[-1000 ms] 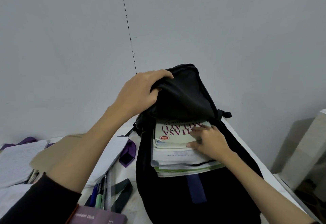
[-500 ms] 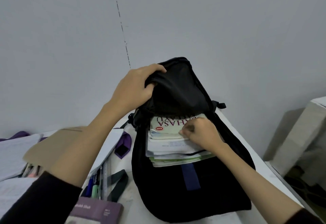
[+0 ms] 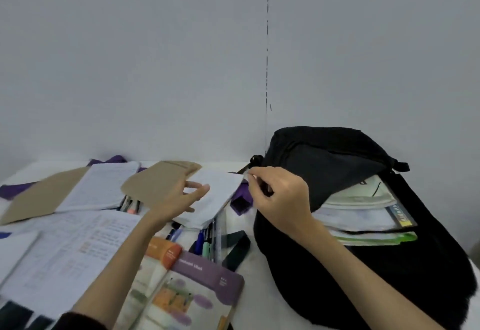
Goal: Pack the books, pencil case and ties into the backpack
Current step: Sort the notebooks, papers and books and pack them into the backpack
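The black backpack [image 3: 363, 264] lies open at the right with a stack of books [image 3: 363, 215] in its mouth. An open notebook with a brown cover [image 3: 215, 194] lies left of it. My left hand [image 3: 181, 197] hovers over this notebook, fingers spread. My right hand [image 3: 280, 197] is at the notebook's right corner with curled fingers; whether it grips the page is unclear. A clear pencil case of pens [image 3: 207, 241] lies under the notebook. A purple tie [image 3: 241, 201] and a dark green tie [image 3: 236, 250] lie beside the backpack.
A purple-and-orange textbook [image 3: 194, 288] lies open at the front. A printed worksheet [image 3: 78, 246] and another open notebook [image 3: 101, 186] cover the left of the white table. More purple cloth [image 3: 114, 159] shows at the back, against the grey wall.
Both hands left the backpack and moved left to the brown-covered notebook. The backpack's flap has dropped over the books. My view has swung left.
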